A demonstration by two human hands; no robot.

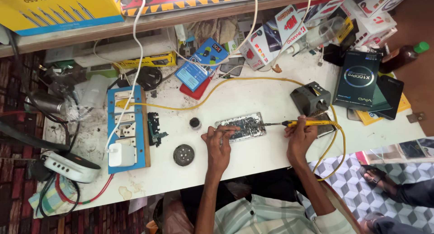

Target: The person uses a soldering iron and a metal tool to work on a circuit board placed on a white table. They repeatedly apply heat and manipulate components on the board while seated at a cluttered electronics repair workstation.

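An opened phone [242, 126] with its circuit board bare lies flat on the white table [253, 100]. My left hand [217, 141] is at the phone's left end and pinches a thin metal tool, likely tweezers [227, 130], whose tip rests on the board. My right hand [300, 134] grips a yellow-handled soldering iron [307, 123]. Its metal tip [264, 124] points left and touches the phone's right end. The iron's yellow cable [337, 143] loops past my right wrist.
A dark iron stand [309, 98] sits just behind my right hand. A blue socket board [126, 128] with a white charger [121, 154] lies left. Two small round tins [183, 154] [195, 123] sit near my left hand. Boxes crowd the back edge. Another person's sandalled foot [377, 177] is at the right.
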